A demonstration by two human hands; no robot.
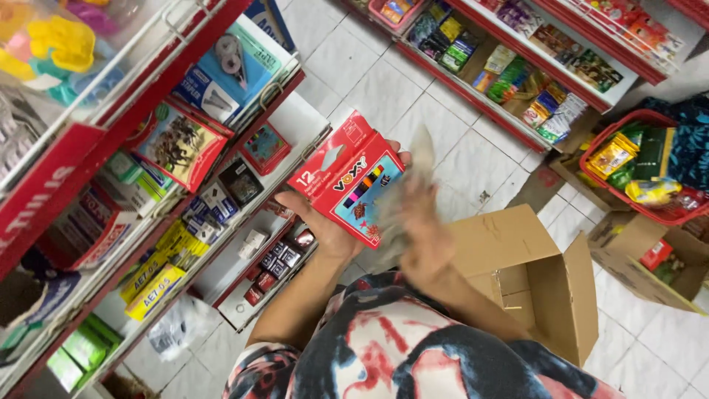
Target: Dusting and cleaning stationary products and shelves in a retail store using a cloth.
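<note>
My left hand [323, 225] holds a flat red box of colour markers [347, 177] from below, its picture side up. My right hand [426, 240] is blurred with motion just right of the box and grips a grey cloth [415, 166] that lies against the box's right edge. My patterned sleeves fill the bottom of the view.
A red-framed shelf rack [159, 85] with stationery packs and small boxes stands at the left. An open cardboard box [543, 284] sits on the white tiled floor to the right. Beyond it are a red basket [668, 214] of goods and another shelf [517, 114] of packets.
</note>
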